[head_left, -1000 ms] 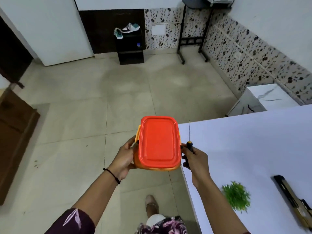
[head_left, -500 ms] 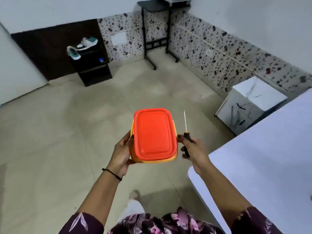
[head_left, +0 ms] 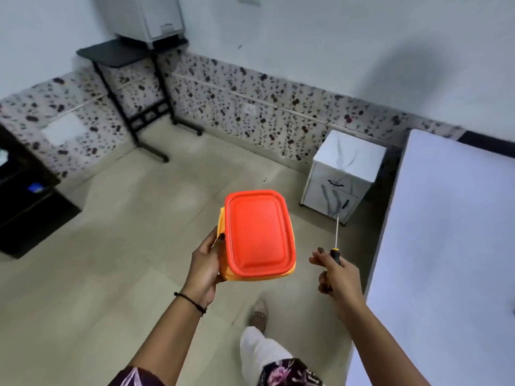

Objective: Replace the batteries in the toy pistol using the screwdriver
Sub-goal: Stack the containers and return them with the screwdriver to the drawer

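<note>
I cannot see the toy pistol anywhere here. The white bench on the right side is cut off by the frame edge. My left hand wraps around the side of an orange box, lid shut. My right hand is closed around the screwdriver, tip pointing up the frame.

Left hand grips an orange box; right hand holds the screwdriver.
</note>
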